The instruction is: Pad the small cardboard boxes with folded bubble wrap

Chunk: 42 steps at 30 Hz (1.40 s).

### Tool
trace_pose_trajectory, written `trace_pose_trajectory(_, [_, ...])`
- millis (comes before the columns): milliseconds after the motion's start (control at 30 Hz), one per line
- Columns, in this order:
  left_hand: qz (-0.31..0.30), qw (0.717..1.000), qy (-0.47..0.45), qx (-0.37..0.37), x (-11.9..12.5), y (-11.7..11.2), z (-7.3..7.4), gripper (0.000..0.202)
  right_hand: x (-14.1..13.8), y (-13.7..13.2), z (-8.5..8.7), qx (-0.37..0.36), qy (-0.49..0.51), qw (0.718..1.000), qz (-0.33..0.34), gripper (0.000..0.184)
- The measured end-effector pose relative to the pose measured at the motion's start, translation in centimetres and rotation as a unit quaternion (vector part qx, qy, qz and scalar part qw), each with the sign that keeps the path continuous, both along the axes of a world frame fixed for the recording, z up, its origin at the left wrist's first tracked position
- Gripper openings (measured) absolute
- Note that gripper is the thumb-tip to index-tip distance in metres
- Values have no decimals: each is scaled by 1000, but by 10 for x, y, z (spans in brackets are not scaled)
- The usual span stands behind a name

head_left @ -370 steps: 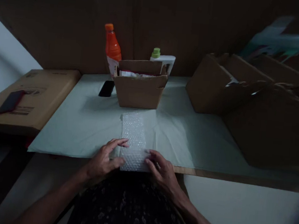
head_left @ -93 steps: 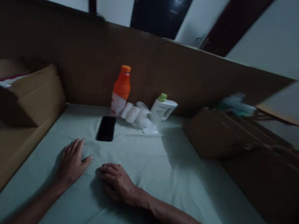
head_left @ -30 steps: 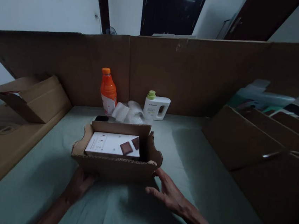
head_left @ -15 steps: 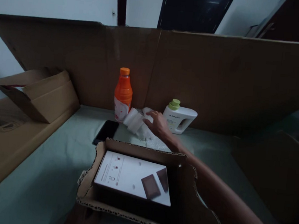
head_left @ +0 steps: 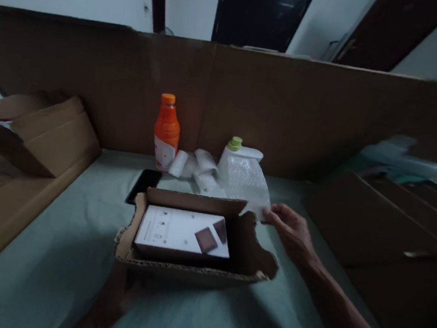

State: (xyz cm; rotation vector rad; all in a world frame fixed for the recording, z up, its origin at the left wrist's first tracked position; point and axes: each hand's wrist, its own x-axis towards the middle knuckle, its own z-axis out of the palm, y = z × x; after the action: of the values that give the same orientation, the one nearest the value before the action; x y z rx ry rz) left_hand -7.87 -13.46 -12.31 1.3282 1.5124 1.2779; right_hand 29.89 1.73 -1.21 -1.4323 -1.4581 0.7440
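My right hand (head_left: 289,227) is closed on the edge of a clear sheet of bubble wrap (head_left: 245,182), lifted in front of a white bottle with a green cap (head_left: 243,152). The rest of the wrap lies loosely rolled (head_left: 198,167) beside an orange bottle (head_left: 167,133). Before me an open cardboard box (head_left: 193,270) with torn, wavy edges holds a white printed carton (head_left: 177,227), set toward its left side. My left hand (head_left: 119,288) is at the near left corner of the cardboard box, dark and blurred; its fingers are mostly hidden.
A black phone (head_left: 144,185) lies left of the box on the pale green cloth (head_left: 68,232). An open-flapped carton (head_left: 54,138) stands at left. Tall cardboard (head_left: 304,110) closes off the back. At right, another carton (head_left: 375,220) has blurred plastic items (head_left: 408,161) over it.
My right hand has taken hold of the bubble wrap and drawn its end to the right and toward me, partly covering the white bottle. The view has shifted to the right.
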Motion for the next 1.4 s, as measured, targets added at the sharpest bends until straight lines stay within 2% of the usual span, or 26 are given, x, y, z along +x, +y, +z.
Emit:
trace_pose_trajectory(100, [5, 1000, 6, -17, -4, -4, 7, 55, 35, -60, -30, -170, 21, 985, 26, 51])
trace_pose_trajectory(167, [-10, 1000, 10, -22, -8, -2, 12, 60, 50, -92, -39, -250, -54, 965, 66, 51])
trace_pose_trajectory(233, [-25, 999, 6, -31, -11, 0, 19, 65, 61, -114, -38, -254, -186, 947, 62, 42])
trace_pose_trajectory(333, [-17, 1000, -15, -20, -10, -2, 31, 68, 61, -131, -25, -162, -360, 919, -21, 32])
trace_pose_trajectory(400, [6, 999, -32, 11, -8, -6, 38, 68, 47, -134, -17, -86, -366, 927, -10, 35])
trace_pose_trajectory(467, [20, 999, -39, 25, -4, -10, 42, 69, 23, -133, -13, -18, -302, 950, 72, 44])
trace_pose_trajectory(533, [25, 999, -34, 23, 1, -9, 44, 70, -6, -129, -13, 11, -226, 959, 169, 53])
trace_pose_trajectory(600, [25, 999, -17, 20, 7, -2, 46, 70, -32, -121, -15, 11, -181, 957, 228, 54])
trace_pose_trajectory(667, [23, 999, 2, 29, 16, 12, 49, 66, -49, -109, -17, 7, -164, 960, 227, 46])
trace_pose_trajectory(767, [16, 998, 11, 52, 31, 44, 54, 61, -55, -89, -18, -2, -142, 973, 181, 43])
trace_pose_trajectory(867, [9, 997, 3, 73, 40, 71, 55, 61, -40, -73, -21, -11, -135, 974, 181, 47])
trace_pose_trajectory(933, [-10, 997, -8, 80, 40, 75, 51, 65, -22, -67, -27, -13, -170, 972, 161, 50])
trace_pose_trajectory(1000, [-19, 998, -7, 65, 36, 64, 44, 71, -4, -64, -37, -26, -237, 966, 98, 49])
trace_pose_trajectory(1067, [12, 999, 17, 33, 32, 41, 37, 75, 10, -62, -47, -47, -294, 954, 30, 43])
trace_pose_trajectory(1167, [57, 996, 63, -6, 34, -2, 32, 70, 16, -63, -56, -55, -318, 947, 0, 24])
trace_pose_trajectory(1233, [37, 996, 74, -12, 43, -30, 34, 60, 14, -71, -54, -50, -311, 949, 2, 19])
trace_pose_trajectory(1300, [3, 998, 64, -15, 57, -52, 38, 51, 12, -89, -46, -30, -292, 956, -10, 23])
trace_pose_trajectory(1400, [-77, 994, -27, -68, 80, -76, 46, 50, 4, -131, -34, 51, -269, 959, -73, 25])
